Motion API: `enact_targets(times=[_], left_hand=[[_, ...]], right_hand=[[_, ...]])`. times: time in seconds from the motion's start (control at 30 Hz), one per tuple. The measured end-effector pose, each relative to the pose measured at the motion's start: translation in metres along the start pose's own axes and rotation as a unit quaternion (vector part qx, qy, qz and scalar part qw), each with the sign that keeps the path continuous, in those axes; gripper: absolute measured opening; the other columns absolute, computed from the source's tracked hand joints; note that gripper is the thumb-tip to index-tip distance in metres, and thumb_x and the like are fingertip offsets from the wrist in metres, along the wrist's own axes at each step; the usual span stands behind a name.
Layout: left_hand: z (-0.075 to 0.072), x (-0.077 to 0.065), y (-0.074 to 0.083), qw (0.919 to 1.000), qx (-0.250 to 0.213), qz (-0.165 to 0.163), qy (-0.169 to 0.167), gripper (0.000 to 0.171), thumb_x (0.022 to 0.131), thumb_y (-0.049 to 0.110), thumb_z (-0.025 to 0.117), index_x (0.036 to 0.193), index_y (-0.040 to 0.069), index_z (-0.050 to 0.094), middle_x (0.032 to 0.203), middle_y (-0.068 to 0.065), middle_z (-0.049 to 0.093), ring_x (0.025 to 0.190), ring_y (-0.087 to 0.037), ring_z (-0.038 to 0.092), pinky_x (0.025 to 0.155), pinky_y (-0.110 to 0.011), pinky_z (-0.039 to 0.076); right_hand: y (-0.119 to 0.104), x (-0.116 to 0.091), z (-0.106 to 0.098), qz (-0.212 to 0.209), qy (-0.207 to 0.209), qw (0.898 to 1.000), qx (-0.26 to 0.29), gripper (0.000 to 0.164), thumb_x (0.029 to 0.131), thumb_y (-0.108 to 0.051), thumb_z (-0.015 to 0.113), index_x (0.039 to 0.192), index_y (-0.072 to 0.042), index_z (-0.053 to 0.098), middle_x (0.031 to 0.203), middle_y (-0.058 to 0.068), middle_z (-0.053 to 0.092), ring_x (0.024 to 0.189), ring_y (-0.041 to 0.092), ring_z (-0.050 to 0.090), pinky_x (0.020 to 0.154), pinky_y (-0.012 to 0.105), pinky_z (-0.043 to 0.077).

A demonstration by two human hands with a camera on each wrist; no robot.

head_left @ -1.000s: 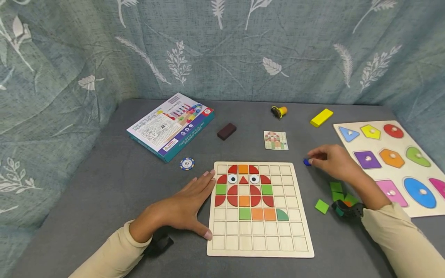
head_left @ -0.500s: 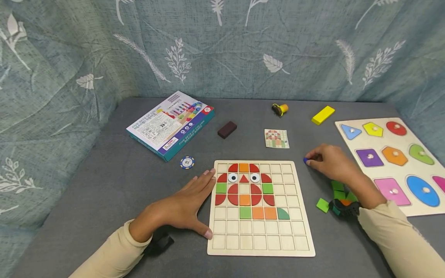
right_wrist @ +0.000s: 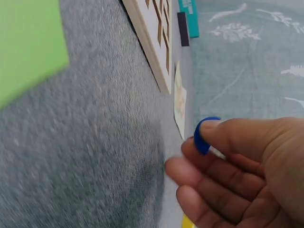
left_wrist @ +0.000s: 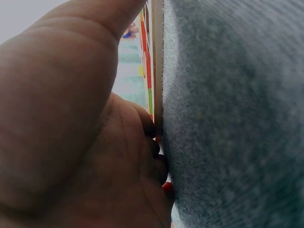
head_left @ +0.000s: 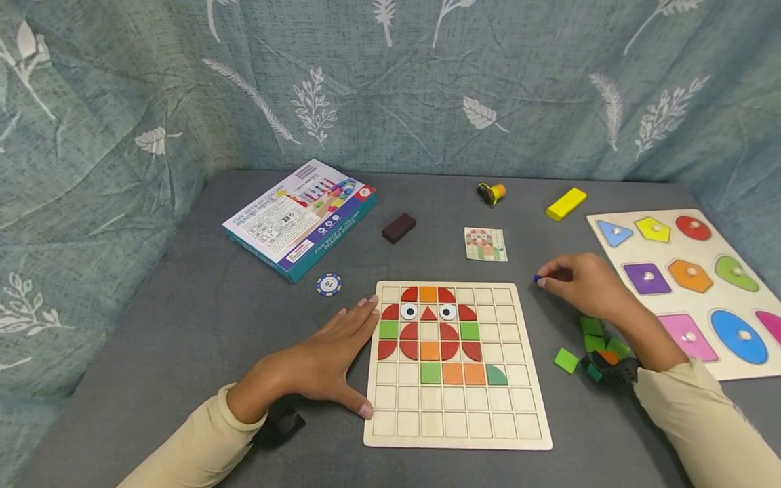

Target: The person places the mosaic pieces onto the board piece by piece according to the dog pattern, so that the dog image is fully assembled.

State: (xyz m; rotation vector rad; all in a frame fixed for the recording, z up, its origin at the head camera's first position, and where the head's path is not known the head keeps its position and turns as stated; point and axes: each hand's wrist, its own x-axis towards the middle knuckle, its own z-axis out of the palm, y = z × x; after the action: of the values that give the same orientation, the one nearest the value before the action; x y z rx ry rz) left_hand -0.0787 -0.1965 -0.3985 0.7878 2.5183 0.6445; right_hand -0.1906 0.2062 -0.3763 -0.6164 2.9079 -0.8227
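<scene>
My right hand pinches a small blue piece with a curved edge between thumb and fingertips, to the right of the board's upper right corner. Most of the piece is hidden by the fingers in the head view. With fingers spread, my left hand rests against the left edge of the wooden grid board. Red, orange and green tiles and two eye tiles form an owl-like pattern in its upper cells. A dark green quarter-circle tile lies at the right end of the lowest filled row.
Loose green tiles and an orange one lie under the right wrist. A shape puzzle board stands at right. Behind are a pattern card, yellow block, toy bee, dark block, poker chip and box.
The blue piece has turned between the right fingertips and shows less of its face than a second ago. The left hand and the tiles on the board stay as they were.
</scene>
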Motion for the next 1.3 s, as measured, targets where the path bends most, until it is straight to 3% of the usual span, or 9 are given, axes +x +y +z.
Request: enact_targets(times=[0.17, 0.47, 0.9, 1.1, 1.3], left_hand=[[0.000, 0.001, 0.000, 1.0000, -0.002, -0.005, -0.004, 0.135, 0.064, 0.066, 0.080, 0.155, 0.002, 0.003, 0.162, -0.009, -0.008, 0.147, -0.026, -0.007, 0.116, -0.049, -0.001], [0.000, 0.000, -0.001, 1.0000, -0.005, 0.001, 0.001, 0.135, 0.064, 0.066, 0.080, 0.155, 0.002, 0.004, 0.162, -0.010, -0.008, 0.147, -0.027, -0.008, 0.116, -0.050, -0.001], [-0.001, 0.001, -0.001, 0.9999, -0.004, 0.009, 0.011, 0.136, 0.063, 0.064, 0.082, 0.155, 0.001, 0.004, 0.162, -0.012, -0.006, 0.147, -0.029, -0.006, 0.116, -0.051, 0.001], [-0.001, 0.001, 0.000, 0.9999, -0.005, 0.008, 0.009, 0.136, 0.063, 0.064, 0.081, 0.155, 0.001, 0.004, 0.162, -0.013, -0.006, 0.147, -0.029, -0.006, 0.116, -0.050, 0.001], [0.000, 0.001, 0.000, 0.9999, -0.005, 0.008, 0.009, 0.136, 0.063, 0.065, 0.081, 0.155, 0.001, 0.004, 0.162, -0.013, -0.007, 0.147, -0.029, -0.006, 0.116, -0.050, 0.001]], right_hand=[[-0.003, -0.004, 0.001, -0.009, 0.003, 1.000, 0.015, 0.011, 0.091, -0.007, 0.067, 0.098, -0.003, 0.075, 0.093, 0.007, 0.070, 0.080, 0.020, 0.060, 0.067, 0.034, 0.050], [-0.010, -0.012, 0.002, -0.034, -0.017, 0.999, 0.036, 0.017, 0.093, -0.002, 0.063, 0.107, -0.002, 0.074, 0.095, 0.005, 0.065, 0.079, 0.020, 0.054, 0.066, 0.026, 0.047], [-0.013, -0.025, 0.007, -0.069, -0.013, 0.993, 0.096, 0.017, 0.091, 0.002, 0.064, 0.104, -0.003, 0.075, 0.094, 0.003, 0.068, 0.074, 0.013, 0.055, 0.061, 0.023, 0.046], [-0.018, -0.033, 0.009, -0.032, -0.053, 0.989, 0.135, 0.019, 0.092, -0.003, 0.065, 0.109, -0.001, 0.073, 0.097, 0.006, 0.069, 0.075, 0.015, 0.057, 0.062, 0.024, 0.049], [-0.023, -0.041, 0.012, -0.014, -0.067, 0.989, 0.132, 0.014, 0.090, -0.002, 0.068, 0.102, -0.003, 0.074, 0.091, 0.003, 0.069, 0.075, 0.016, 0.059, 0.063, 0.025, 0.051]])
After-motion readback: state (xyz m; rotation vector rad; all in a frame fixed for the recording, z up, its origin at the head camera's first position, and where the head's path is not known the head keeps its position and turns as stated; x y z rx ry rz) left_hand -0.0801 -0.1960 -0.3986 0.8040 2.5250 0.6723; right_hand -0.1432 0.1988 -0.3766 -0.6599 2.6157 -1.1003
